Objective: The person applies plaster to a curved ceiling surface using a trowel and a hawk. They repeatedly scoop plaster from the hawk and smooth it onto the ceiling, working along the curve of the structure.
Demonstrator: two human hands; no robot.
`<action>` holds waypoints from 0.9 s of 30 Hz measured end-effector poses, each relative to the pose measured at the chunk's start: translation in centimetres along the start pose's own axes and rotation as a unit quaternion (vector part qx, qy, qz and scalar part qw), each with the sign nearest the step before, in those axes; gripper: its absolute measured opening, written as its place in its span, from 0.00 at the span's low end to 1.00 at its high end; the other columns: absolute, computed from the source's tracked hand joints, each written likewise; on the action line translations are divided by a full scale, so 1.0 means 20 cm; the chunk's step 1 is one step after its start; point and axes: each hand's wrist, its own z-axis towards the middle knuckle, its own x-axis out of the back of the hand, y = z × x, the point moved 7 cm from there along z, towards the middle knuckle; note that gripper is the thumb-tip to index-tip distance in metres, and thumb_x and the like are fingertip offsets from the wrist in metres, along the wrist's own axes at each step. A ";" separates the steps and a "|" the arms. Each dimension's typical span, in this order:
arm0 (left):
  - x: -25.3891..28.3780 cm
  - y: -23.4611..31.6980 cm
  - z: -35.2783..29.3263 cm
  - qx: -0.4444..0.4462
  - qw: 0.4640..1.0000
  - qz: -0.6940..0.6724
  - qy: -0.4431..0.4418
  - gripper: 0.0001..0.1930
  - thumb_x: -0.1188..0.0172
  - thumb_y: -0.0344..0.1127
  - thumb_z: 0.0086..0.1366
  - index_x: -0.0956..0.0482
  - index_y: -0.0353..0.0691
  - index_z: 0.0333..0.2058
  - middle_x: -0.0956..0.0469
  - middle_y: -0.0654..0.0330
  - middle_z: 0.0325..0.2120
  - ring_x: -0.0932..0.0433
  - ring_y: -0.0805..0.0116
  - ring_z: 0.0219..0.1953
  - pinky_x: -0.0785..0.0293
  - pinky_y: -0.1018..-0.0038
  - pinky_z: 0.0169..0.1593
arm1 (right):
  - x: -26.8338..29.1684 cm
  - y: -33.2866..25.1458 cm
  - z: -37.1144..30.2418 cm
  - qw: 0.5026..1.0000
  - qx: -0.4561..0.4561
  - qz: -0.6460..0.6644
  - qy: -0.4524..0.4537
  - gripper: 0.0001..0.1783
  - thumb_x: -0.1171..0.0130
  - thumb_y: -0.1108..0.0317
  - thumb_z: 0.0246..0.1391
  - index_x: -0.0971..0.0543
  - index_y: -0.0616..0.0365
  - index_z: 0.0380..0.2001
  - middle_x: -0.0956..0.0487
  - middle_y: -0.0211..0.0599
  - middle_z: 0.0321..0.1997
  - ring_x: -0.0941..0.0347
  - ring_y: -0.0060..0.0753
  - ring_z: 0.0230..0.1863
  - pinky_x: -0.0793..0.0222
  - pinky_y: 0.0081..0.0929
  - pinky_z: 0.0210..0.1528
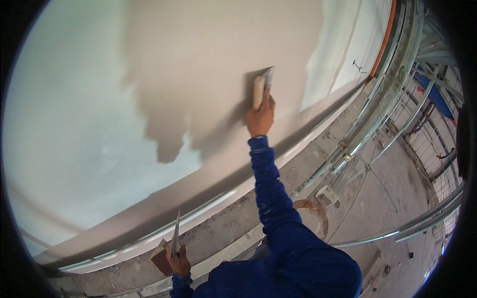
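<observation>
My right hand (261, 118), arm stretched out, is closed round a plastering trowel with a pale wooden handle (258, 93). Its grey metal blade (269, 77) lies close against the wall (223, 44), where a damp beige coat spreads over a paler surface. Low at the left, my left hand (181, 261) is closed on a thin, pointed metal blade (176, 232), seen nearly edge-on. Beside that hand is a reddish-brown flat piece (162, 259) with a pale edge; whether it belongs to the blade tool I cannot tell.
Metal scaffold tubes (377, 114) curve along the right side. On the dusty concrete floor (357, 208) are a small pale container (326, 196) and a round brown-rimmed bucket (318, 213), partly behind my right arm. A small hook (358, 66) sticks out near the wall's right edge.
</observation>
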 end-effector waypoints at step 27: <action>-0.58 0.69 0.00 0.190 0.828 -0.370 -0.376 0.15 0.55 0.42 0.61 0.36 0.33 0.34 0.31 0.60 0.18 0.34 0.77 0.11 0.39 0.83 0.15 | 0.55 -0.01 -0.72 0.720 0.019 0.462 -0.518 0.24 0.52 0.84 0.35 0.27 0.59 0.41 0.27 0.45 0.44 0.30 0.39 0.46 0.34 0.32 0.47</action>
